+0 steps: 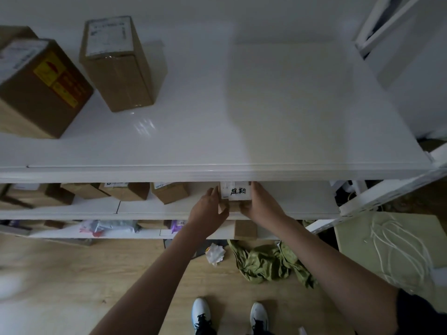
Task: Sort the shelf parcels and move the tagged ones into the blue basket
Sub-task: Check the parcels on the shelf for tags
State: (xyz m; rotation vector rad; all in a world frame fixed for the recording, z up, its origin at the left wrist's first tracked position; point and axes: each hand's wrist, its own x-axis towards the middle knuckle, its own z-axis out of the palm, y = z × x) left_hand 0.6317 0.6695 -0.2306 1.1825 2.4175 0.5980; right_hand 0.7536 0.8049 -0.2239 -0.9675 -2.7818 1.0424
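Observation:
A small brown cardboard parcel (235, 198) with a white handwritten tag on top sits at the front of the second shelf (145, 210). My left hand (209, 211) grips its left side and my right hand (262, 205) grips its right side. Several other brown parcels (169, 192) stand further left on the same shelf, partly hidden under the top shelf. Two larger cardboard boxes (118, 64) stand at the left of the white top shelf (242, 117). No blue basket is in view.
A lower shelf (135, 232) holds soft mailer bags (113, 226) and a small box (245, 229). On the wooden floor lie a green cloth (268, 262) and a crumpled white paper (215, 253). A pale green board (391, 245) stands at the right. My white shoes (200, 315) are below.

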